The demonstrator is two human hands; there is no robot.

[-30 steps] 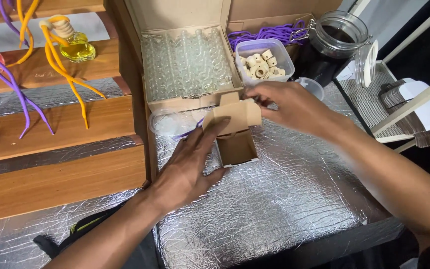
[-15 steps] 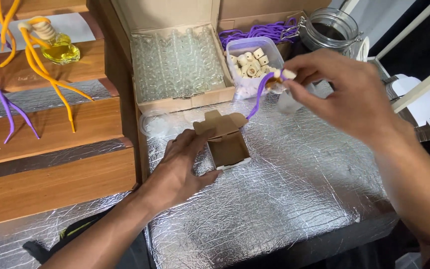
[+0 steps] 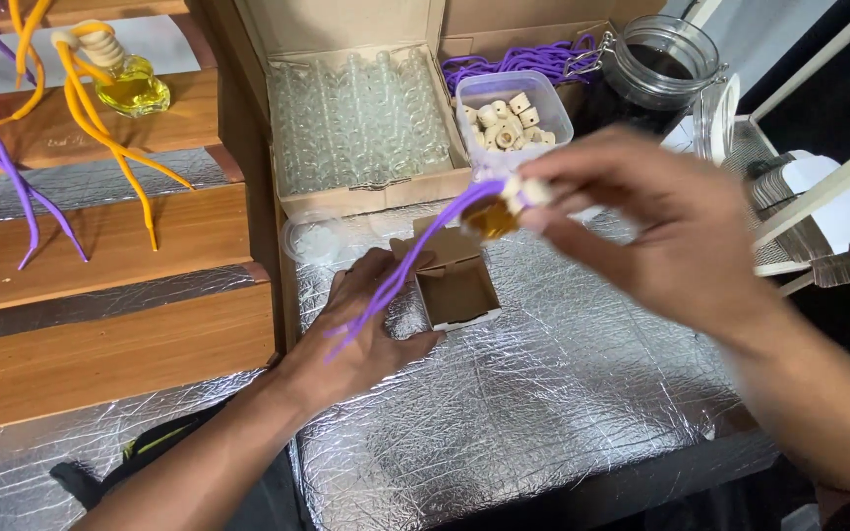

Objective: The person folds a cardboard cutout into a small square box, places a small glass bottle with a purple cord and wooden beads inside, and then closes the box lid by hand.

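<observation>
Holding a small bottle (image 3: 492,218) of amber liquid by its pale wooden cap, the right hand (image 3: 656,231) pinches shut just above and right of the small open cardboard box (image 3: 456,287), seen from the head view. A purple cord (image 3: 400,277) trails from the cap down and left across that box. The left hand (image 3: 371,329) lies against the box's left side, fingers curled around its wall, steadying it on the silver foil surface (image 3: 543,393). Behind the box sits a tray of empty glass bottles (image 3: 361,123), and right of that a clear tub of wooden caps (image 3: 512,113).

The bottle looks light but breakable and smooth, so the cap and neck seem the surest hold. The cord is limp and will swing or snag; the thin cardboard box would likely slide if unbraced.
</observation>
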